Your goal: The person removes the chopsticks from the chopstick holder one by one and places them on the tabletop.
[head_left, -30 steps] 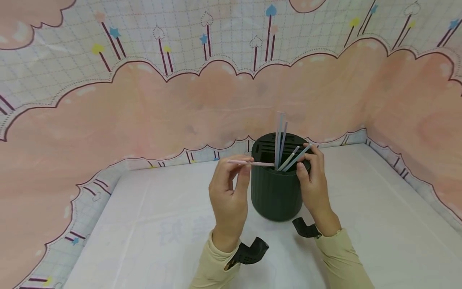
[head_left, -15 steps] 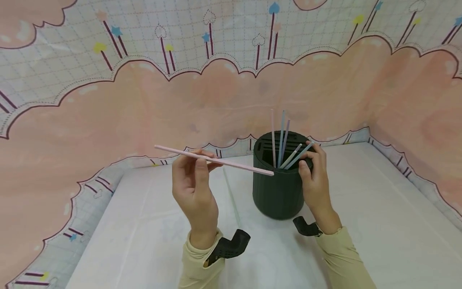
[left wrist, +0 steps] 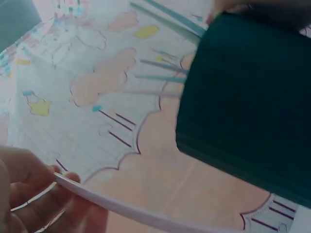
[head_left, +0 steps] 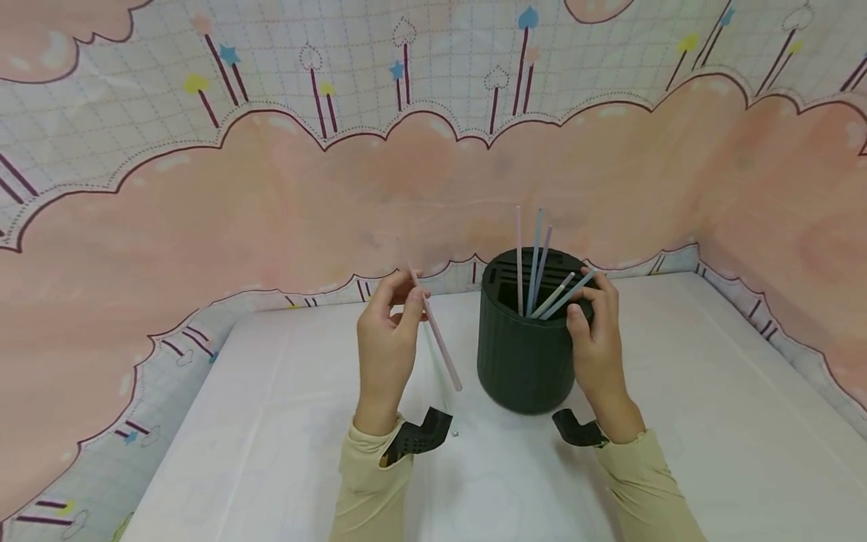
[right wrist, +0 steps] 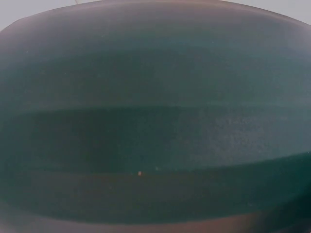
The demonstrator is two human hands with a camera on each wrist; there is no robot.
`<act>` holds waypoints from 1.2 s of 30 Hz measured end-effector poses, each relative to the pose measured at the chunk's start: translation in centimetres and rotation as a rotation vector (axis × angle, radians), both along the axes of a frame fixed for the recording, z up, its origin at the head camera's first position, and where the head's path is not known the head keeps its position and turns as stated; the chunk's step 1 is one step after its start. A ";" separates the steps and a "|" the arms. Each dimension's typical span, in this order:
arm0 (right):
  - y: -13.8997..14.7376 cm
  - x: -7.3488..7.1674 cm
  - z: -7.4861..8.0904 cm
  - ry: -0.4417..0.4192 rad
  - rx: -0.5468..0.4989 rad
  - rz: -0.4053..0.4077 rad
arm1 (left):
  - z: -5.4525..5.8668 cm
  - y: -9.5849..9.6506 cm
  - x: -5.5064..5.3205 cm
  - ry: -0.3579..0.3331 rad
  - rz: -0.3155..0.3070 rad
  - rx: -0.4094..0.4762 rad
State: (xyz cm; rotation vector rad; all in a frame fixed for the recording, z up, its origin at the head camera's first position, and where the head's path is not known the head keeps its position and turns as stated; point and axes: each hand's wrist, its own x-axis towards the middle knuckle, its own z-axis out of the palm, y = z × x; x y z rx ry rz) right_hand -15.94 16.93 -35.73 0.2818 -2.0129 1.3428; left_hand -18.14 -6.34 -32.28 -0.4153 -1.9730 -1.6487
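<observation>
A dark green ribbed utensil holder (head_left: 524, 361) stands upright on the table, with slots across the back of its top. Several straws lean in its front opening, among them a pink straw (head_left: 519, 260) and a purple straw (head_left: 544, 260). My right hand (head_left: 599, 346) grips the holder's right rim; its wall (right wrist: 155, 136) fills the right wrist view. Left of the holder, my left hand (head_left: 389, 346) pinches a pale pink straw (head_left: 442, 342) between thumb and fingers, tilted with its lower end toward the holder. In the left wrist view that straw (left wrist: 121, 208) runs out from the fingertips.
A pale green straw (head_left: 436, 365) lies on the white table (head_left: 291, 421) behind the left hand, partly hidden by it. A patterned cloth wall (head_left: 305, 211) rises behind the table and along its right side. Each wrist carries a black mount (head_left: 579, 429).
My left hand has drawn the pink straw leftward, away from the holder, and turned it from nearly level to steeply tilted. The right hand keeps its grip on the rim.
</observation>
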 end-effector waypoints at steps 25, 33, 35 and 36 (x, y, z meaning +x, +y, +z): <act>-0.1 0.2 0.0 0.015 -0.010 0.011 | -6.6 -1.6 -5.0 -0.411 0.172 -0.434; 0.0 0.2 -0.1 0.021 -0.010 0.011 | -8.6 -2.2 -5.7 -0.484 0.148 -0.526; 0.0 0.2 -0.1 0.021 -0.010 0.013 | -9.1 -2.3 -5.8 -0.497 0.149 -0.565; -0.1 0.2 -0.1 0.021 -0.010 0.015 | -9.2 -2.4 -5.8 -0.510 0.151 -0.583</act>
